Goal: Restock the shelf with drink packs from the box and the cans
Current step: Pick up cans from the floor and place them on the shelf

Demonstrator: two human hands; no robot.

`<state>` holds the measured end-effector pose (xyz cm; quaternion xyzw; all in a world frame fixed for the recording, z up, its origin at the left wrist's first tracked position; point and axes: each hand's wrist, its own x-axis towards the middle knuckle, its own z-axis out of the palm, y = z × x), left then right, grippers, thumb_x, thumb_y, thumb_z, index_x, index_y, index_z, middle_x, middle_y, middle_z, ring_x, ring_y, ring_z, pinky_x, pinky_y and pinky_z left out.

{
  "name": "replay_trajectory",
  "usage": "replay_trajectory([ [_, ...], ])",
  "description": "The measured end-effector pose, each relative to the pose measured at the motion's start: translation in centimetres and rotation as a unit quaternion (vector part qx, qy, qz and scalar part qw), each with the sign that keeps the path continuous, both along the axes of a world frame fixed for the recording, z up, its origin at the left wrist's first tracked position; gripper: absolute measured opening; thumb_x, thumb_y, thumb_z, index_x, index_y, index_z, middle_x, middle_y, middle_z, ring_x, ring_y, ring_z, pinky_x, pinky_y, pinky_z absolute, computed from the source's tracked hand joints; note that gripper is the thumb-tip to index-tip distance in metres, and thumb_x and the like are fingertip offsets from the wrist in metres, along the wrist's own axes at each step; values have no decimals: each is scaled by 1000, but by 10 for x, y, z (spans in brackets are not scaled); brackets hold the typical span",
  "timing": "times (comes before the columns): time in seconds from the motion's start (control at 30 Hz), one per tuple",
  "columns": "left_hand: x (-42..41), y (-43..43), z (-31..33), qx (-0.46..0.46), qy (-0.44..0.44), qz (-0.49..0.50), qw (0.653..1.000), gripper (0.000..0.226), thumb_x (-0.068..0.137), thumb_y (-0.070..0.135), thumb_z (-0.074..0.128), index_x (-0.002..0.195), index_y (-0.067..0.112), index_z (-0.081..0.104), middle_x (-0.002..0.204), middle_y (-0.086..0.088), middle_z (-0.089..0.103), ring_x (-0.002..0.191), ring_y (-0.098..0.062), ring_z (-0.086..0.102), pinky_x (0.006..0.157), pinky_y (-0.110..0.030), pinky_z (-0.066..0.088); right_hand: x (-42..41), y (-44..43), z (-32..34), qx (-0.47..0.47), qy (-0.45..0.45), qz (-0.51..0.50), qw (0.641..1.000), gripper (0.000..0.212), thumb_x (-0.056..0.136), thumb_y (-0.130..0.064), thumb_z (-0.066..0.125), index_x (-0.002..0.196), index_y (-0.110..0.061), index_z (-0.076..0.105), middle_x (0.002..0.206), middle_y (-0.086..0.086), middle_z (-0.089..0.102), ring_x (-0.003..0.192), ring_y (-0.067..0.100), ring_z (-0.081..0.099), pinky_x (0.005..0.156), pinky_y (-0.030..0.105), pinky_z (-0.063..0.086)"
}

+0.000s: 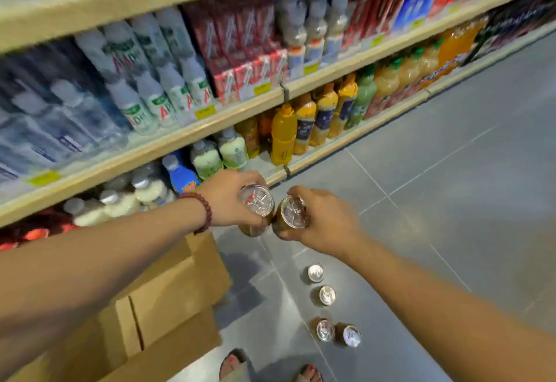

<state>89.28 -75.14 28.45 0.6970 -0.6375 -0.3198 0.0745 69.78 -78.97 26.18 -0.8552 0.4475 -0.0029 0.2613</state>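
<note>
Your left hand [227, 198] grips the left can [257, 201], right hand [320, 223] the right can [294, 211]; likely full, slick: hold sidewalls firmly.

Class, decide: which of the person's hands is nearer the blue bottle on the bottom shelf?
Left. The left hand, gripping a can, is just right of the blue bottle; the right hand, gripping a second can, is farther right, beyond the left.

Grey floor tiles [451, 201] stretch down a shop aisle. Orange juice bottles [282, 136] stand in rows just beside pale green-labelled bottles [233, 150] and a blue bottle [180, 175]. Yellow price tags [204, 111] sit above them, and sandalled feet [233, 365] stand below.
</note>
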Motion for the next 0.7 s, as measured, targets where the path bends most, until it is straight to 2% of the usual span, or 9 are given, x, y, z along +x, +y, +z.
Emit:
replay_trajectory([
  [0.07,23,-3,67,-32,-8,-9,999,58,60,44,79,111,28,59,111,2,64,101,-19,58,84,-35,49,20,-14,67,-29,-18,32,999,72,63,-55,75,125,-33,46,117,-1,62,108,23,56,80,36,51],
  [0.13,45,-3,132,-68,-32,-5,997,61,61,45,79,115,27,58,115,5,62,104,-19,57,82,-29,44,39,-23,134,-52,-35,57,996,74,62,-55,76,127,-34,46,119,-2,62,109,22,57,79,37,52],
  [0.2,62,-1,186,-96,-52,4,994,61,62,44,79,117,27,58,117,6,61,107,-16,57,85,-27,43,53,-27,190,-56,-54,70,995,83,64,-55,75,136,-33,41,129,-2,58,116,21,55,83,38,52],
  [0.27,81,7,247,-134,-64,23,989,57,60,42,81,112,29,60,113,6,63,104,-15,58,86,-28,46,68,-27,250,-64,-83,85,991,88,67,-54,75,142,-30,36,140,-2,51,123,21,51,92,41,50],
  [0.33,99,19,304,-174,-85,46,980,55,58,47,81,107,31,61,99,12,62,93,-10,56,74,-22,46,81,-25,304,-80,-117,98,985,89,67,-54,75,143,-28,35,143,-3,48,126,19,49,97,41,48],
  [0.4,116,34,348,-209,-96,69,971,56,56,50,81,105,34,62,90,21,57,83,0,52,64,-11,36,89,-20,345,-83,-139,110,981,88,66,-55,76,142,-28,38,141,-4,51,123,17,52,97,40,48],
  [0.47,133,51,390,-238,-94,74,964,53,55,53,80,103,37,63,92,23,58,85,1,52,64,-7,34,103,-19,389,-95,-148,124,977,87,65,-54,77,139,-27,42,138,-5,53,120,16,54,97,37,48],
  [0.6,156,82,447,-287,-100,79,950,46,56,50,80,98,41,64,92,17,64,85,-5,57,68,-19,42,125,-16,451,-127,-193,119,966,80,64,-50,80,133,-23,51,127,-9,58,111,6,54,91,23,44],
  [0.7,174,108,485,-343,-129,98,925,49,56,53,78,101,42,63,98,16,64,91,-4,57,73,-20,43,149,-7,495,-142,-218,146,955,69,64,-46,81,124,-21,57,112,-13,59,102,6,56,90,26,47],
])
